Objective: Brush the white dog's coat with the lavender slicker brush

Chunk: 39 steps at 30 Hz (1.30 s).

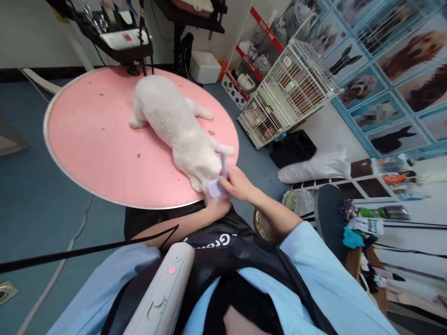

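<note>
A white dog (167, 114) lies stretched out on the round pink table (87, 139), its head at the near right edge. My right hand (239, 183) is closed around a lavender pet brush (216, 188), whose flat head is against or just beside the dog's face. Below the brush, at the dog's muzzle, is my left hand (218, 208). Its fingers are hidden behind the brush and blurred, so I cannot see how they are closed.
A grey device with a pink button (162, 288) sits close in front of my chest. A black strap (87, 250) crosses at left. Beyond the table stand a tool tray (125, 39), white wire cages (289, 86) and a dark round stool (333, 223).
</note>
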Tool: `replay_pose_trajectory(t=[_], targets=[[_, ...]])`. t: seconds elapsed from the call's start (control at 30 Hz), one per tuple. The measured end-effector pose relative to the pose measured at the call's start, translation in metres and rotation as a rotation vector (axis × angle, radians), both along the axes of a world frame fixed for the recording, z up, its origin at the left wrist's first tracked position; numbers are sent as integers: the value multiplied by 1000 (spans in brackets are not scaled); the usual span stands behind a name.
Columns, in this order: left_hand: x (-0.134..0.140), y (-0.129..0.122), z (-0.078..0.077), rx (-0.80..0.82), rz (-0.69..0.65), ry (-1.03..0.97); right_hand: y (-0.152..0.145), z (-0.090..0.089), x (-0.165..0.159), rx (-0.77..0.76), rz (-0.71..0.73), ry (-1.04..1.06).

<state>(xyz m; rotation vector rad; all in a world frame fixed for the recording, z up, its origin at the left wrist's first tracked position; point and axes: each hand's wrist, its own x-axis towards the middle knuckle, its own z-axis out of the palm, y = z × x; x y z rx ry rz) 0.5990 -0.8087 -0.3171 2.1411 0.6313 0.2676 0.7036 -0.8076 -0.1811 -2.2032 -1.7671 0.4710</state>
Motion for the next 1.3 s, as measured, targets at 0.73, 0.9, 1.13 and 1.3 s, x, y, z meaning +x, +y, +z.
replay_pose_trajectory(t=[0.73, 0.9, 1.13, 1.3], targets=[[-14, 18, 34, 225, -269, 265, 102, 29, -3, -191, 131, -53], [-78, 75, 71, 154, -139, 156, 82, 14, 54, 206, -135, 200], [1, 85, 95, 410, -258, 83, 41, -81, 107, 398, -699, 600], [39, 62, 64, 630, -353, 405, 22, -116, 119, 284, -717, 718]])
